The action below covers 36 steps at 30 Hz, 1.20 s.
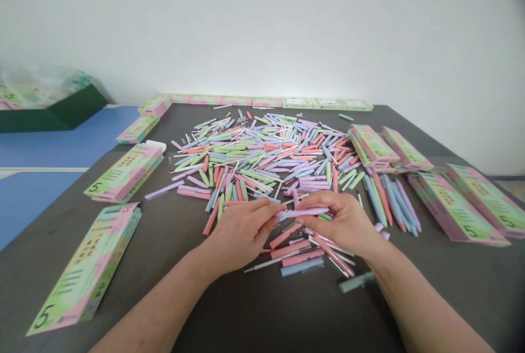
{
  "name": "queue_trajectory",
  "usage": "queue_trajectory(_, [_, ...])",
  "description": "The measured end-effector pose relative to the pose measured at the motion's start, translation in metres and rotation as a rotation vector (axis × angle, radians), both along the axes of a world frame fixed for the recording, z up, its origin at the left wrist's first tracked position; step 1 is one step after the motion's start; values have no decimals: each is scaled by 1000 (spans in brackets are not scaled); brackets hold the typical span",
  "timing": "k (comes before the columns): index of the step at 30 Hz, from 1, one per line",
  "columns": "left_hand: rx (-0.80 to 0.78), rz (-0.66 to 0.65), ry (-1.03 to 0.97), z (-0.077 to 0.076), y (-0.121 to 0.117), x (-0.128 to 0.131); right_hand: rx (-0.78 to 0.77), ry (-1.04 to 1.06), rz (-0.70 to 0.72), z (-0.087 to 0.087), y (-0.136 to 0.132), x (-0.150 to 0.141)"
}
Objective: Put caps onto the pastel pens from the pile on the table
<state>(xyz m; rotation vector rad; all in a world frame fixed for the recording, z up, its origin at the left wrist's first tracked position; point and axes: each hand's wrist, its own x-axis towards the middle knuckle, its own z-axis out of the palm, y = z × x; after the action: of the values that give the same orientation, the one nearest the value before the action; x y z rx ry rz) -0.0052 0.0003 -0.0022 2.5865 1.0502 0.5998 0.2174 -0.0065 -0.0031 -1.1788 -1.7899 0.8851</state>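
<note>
Between my two hands, a lilac pen [305, 212] lies roughly level above the near edge of the pile. The fingers of my right hand [342, 222] pinch its barrel. My left hand [241, 230] closes its thumb and fingers on the pen's left end; what exactly sits under those fingertips is hidden. Just below the hands lie loose pink barrels [302, 259], a blue barrel [302, 267] and thin white refills [268, 263]. Behind the hands spreads a large heap of pastel pen parts [262, 151] in lilac, green, blue and coral.
Pastel boxes marked 5 stand at left [84, 265] and right [463, 205], with a row of boxes [221, 100] along the back. Several assembled-looking pens [394, 203] lie side by side at right. A dark green bin [53, 107] sits on a blue surface at far left.
</note>
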Motion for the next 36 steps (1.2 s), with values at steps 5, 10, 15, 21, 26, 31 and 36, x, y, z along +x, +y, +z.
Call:
queue_trajectory(5, [57, -20, -15, -3, 2, 2, 5, -27, -4, -2, -2, -5])
queue_trajectory(10, [71, -16, -20, -4, 2, 3, 27, 6, -36, -4, -3, -8])
queue_trajectory(15, [88, -20, -18, -6, 2, 3, 16, 39, -55, -5, -2, -11])
queue_trajectory(21, [86, 17, 25, -5, 0, 2, -42, 79, -37, -3, -2, -10])
queue_trajectory(26, [7, 36, 68, 0, -2, 3, -64, 99, -24, -3, 1, -2])
queue_trajectory(31, [-30, 19, 63, -1, -1, 6, -117, 165, -29, 0, 1, -2])
queue_trajectory(36, [-133, 55, -36, -1, -1, 5, -210, 448, -79, 0, 2, -4])
